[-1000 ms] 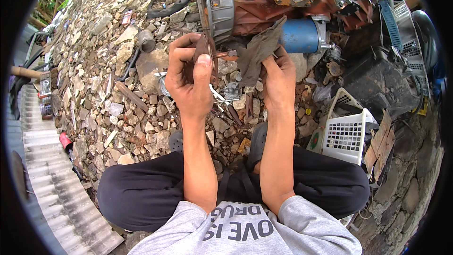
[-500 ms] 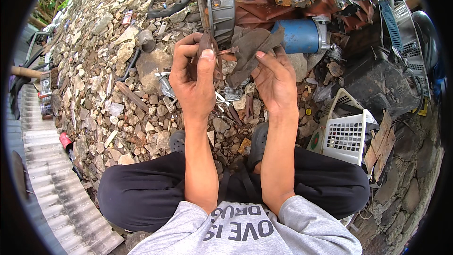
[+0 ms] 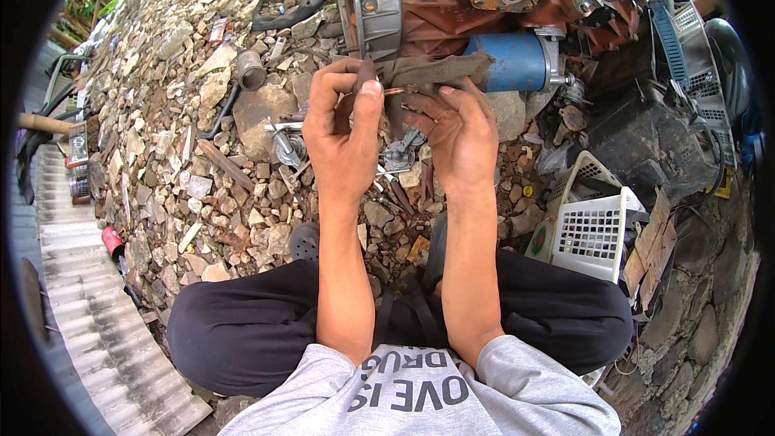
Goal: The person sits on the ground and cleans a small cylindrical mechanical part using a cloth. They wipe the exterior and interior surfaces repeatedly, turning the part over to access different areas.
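Left hand pinching a dark brown piece, its copper-coloured stem pointing toward the right hand, curled fingers there gripping a grey-brown rag, all held near a blue cylinder and rust-red housing, above stony ground.

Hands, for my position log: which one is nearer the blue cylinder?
The right hand, holding the grey-brown cloth beside the blue cylinder. The left hand is farther from it, pinching a dark brown piece.
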Demonstrator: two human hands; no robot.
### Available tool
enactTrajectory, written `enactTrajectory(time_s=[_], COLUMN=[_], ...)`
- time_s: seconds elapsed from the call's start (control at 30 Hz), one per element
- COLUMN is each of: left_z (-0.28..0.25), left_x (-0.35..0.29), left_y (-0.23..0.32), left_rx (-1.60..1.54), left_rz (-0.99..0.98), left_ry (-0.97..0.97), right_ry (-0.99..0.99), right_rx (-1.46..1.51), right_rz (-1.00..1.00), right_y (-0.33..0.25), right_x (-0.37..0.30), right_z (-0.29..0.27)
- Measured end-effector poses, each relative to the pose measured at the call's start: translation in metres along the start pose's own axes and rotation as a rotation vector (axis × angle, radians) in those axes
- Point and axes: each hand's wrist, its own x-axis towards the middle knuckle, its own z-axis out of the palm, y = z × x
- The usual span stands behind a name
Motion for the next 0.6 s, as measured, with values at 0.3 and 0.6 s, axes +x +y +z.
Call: enactTrajectory(time_s=[0.3,0.6], left_z=[0.0,-0.001], left_x=[0.0,0.002], left_y=[0.001,-0.001], left_rx=[0.051,0.202], left_rz=[0.027,0.132], left_ry=[-0.03,-0.035], right_ry=[-0.008,-0.08], right_rx=[-0.049,-0.648], right_rz=[0.117,0.019], right_y=[-0.004,-0.015], right_x=[0.002,-0.001], right_z=[-0.005,0.0])
